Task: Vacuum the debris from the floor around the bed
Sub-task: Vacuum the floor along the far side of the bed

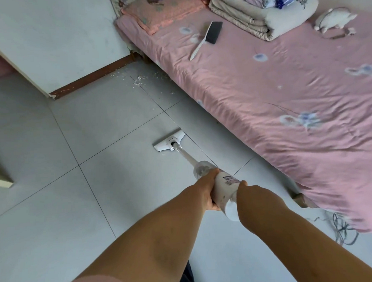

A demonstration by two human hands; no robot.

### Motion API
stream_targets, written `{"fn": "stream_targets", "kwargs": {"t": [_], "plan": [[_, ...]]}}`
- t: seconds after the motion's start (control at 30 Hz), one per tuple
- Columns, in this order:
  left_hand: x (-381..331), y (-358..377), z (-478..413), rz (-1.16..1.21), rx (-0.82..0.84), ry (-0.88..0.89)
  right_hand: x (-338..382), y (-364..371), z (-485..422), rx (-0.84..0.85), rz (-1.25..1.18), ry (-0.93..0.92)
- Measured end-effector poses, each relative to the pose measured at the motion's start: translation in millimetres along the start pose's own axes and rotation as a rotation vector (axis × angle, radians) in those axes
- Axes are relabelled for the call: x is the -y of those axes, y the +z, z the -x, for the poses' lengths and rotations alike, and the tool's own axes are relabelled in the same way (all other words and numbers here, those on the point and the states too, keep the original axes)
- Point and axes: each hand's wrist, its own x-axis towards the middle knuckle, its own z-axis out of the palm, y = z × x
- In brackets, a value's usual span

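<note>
A white stick vacuum (223,187) slants from my hands down to the grey tile floor. Its flat white head (169,141) rests on the tiles beside the bed (285,99), which has a pink flowered sheet. My left hand (208,188) wraps the vacuum's body just behind the clear dust cup. My right hand (242,186) grips the body from the right side; its fingers are mostly hidden. Pale crumbs of debris (137,80) lie scattered farther ahead, where the wall's brown skirting meets the bed's corner.
A brush with a white handle (206,37) lies on the bed, with folded quilts (260,13) and a white soft toy (334,19) behind it. Grey cables (342,230) trail on the floor under the bed's near end. A pale furniture corner (1,179) juts in at left.
</note>
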Motion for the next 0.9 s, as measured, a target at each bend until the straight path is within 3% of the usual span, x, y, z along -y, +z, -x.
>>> {"fn": "stream_targets", "kwargs": {"t": [0.5,0.67,0.9], "plan": [[-111,-42,-30,-0.025,-0.066,0.001,55,-66,-60,-0.121,-0.011,-0.094],[-98,-36,-30,-0.042,-0.075,-0.036,45,-54,-54,-0.099,-0.029,-0.087],[-27,14,-19,-0.049,-0.074,-0.006,-21,-11,-5,-0.156,-0.118,-0.075]]}}
